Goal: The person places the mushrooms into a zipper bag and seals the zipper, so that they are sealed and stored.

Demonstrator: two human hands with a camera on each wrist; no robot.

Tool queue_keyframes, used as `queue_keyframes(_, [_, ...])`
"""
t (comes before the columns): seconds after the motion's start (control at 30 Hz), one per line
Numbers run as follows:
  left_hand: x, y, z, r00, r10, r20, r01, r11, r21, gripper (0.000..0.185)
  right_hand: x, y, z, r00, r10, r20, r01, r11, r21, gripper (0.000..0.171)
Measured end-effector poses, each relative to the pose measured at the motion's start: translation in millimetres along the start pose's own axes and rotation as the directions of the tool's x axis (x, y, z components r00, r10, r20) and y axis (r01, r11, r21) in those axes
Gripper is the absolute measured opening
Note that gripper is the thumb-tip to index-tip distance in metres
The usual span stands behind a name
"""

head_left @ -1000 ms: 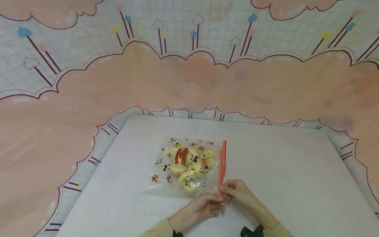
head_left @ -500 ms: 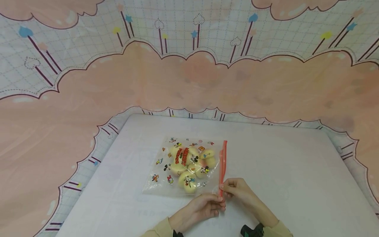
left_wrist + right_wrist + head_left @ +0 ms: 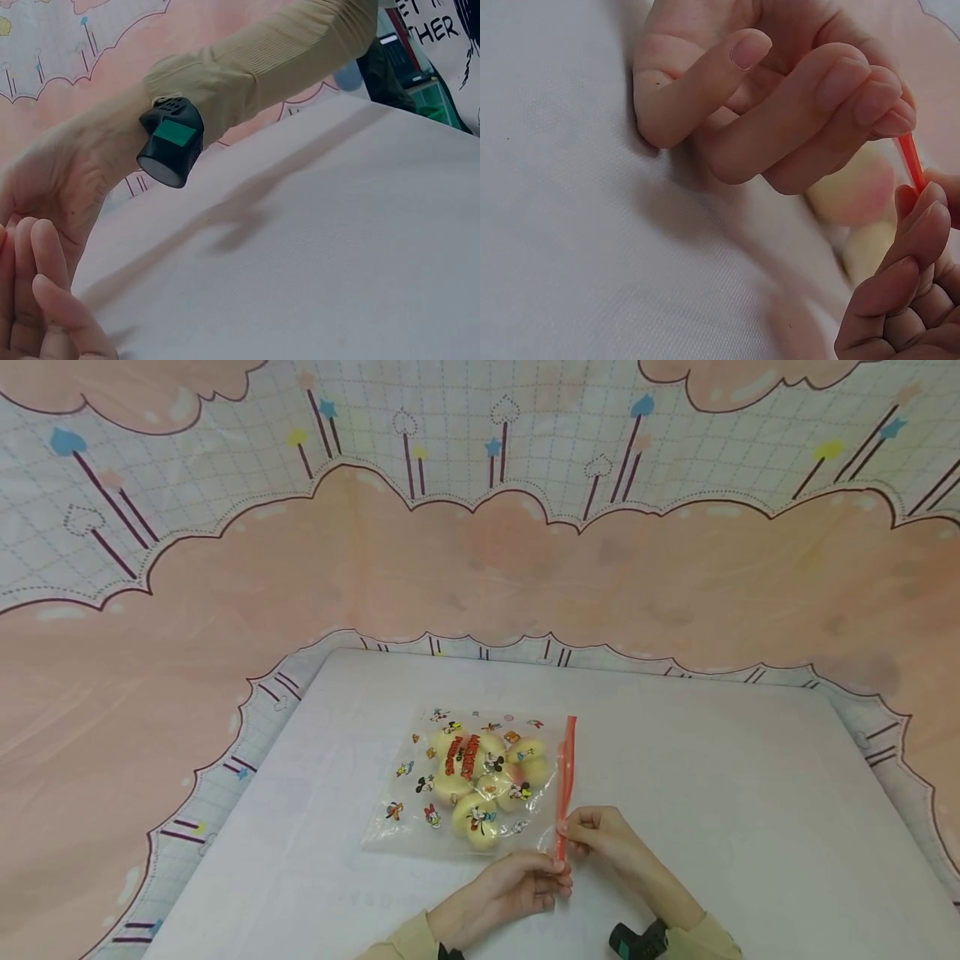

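Note:
A clear zip bag [image 3: 405, 785], printed with cartoon figures, lies flat with several round yellow things [image 3: 474, 814] inside. Along its right side runs a red zip strip [image 3: 567, 768]. My left hand [image 3: 510, 889] pinches the strip's near end between thumb and forefinger, its other fingers loosely bent. Just beyond it, my right hand [image 3: 603, 843] pinches the same strip a little higher up. Seen from the right wrist, a short red stretch of strip [image 3: 910, 161] spans the gap between both hands. The left wrist view shows the left fingers [image 3: 26, 300], the bag being out of sight.
A white table [image 3: 712, 793] lies under the bag, with space around it. Pink and white patterned cloth [image 3: 480, 568] rises behind. A black wrist camera [image 3: 637, 941] sits on the right wrist. Dark and green items [image 3: 431, 97] stand beyond the table edge.
My right hand has slid slightly up the red strip, away from my left hand. The left hand and the bag have stayed in place.

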State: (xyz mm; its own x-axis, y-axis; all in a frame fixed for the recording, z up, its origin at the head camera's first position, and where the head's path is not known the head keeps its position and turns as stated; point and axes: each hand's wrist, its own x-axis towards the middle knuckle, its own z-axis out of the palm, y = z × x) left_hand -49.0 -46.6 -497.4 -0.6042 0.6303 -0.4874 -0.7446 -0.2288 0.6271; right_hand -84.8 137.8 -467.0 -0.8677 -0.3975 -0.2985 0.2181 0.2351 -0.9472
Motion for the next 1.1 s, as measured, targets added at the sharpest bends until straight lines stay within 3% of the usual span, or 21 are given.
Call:
queue_keyframes(0.2, [-0.9, 0.7, -0.1, 1.000, -0.008, 0.002, 0.008, 1.000, -0.003, 0.021, 3.3, 0.0, -1.9, 1.000, -0.009, 0.004, 0.009, 1.000, -0.008, 0.032])
queue_keyframes(1.1, [1.6, -0.9, -3.0, 0.999, -0.006, 0.031, 0.007, 1.000, -0.011, 0.024, 16.4, -2.1, -9.5, 1.000, 0.018, -0.014, -0.019, 1.000, -0.012, 0.021])
